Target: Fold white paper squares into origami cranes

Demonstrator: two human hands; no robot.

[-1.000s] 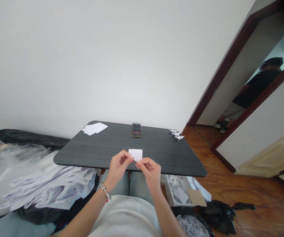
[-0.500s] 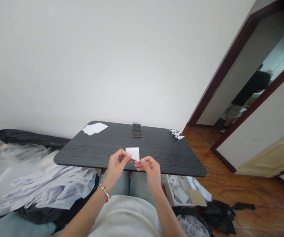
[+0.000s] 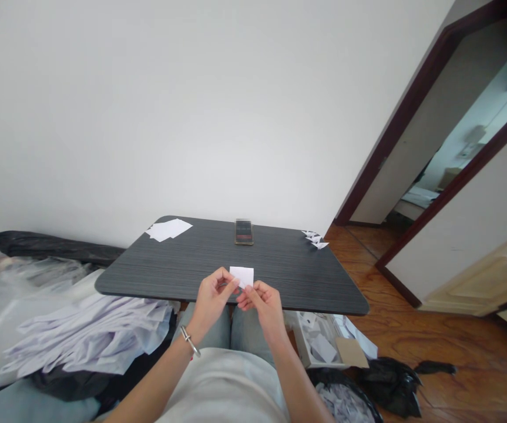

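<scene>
Both my hands are raised over the front edge of a dark grey wood-grain table point(image 3: 218, 258). Between them, a small folded piece of white paper point(image 3: 241, 277) is pinched by the fingertips of my left hand point(image 3: 212, 299) and my right hand point(image 3: 262, 304). Its lower part is hidden by my fingers. A silver bangle point(image 3: 190, 341) circles my left wrist. Farther back on the table lie a phone point(image 3: 244, 232), a few white paper squares point(image 3: 168, 230), and several small folded paper triangles point(image 3: 315, 239).
A heap of white sheets point(image 3: 90, 335) lies to my left on plastic wrap. To my right, an open cardboard box point(image 3: 317, 346) holds paper. Black bags point(image 3: 389, 385) sit on the wooden floor. A doorway with a dark frame point(image 3: 416, 123) stands at the right.
The paper has gone from a pointed shape to a squarer one between my fingers. The person seen through the doorway has moved out of view.
</scene>
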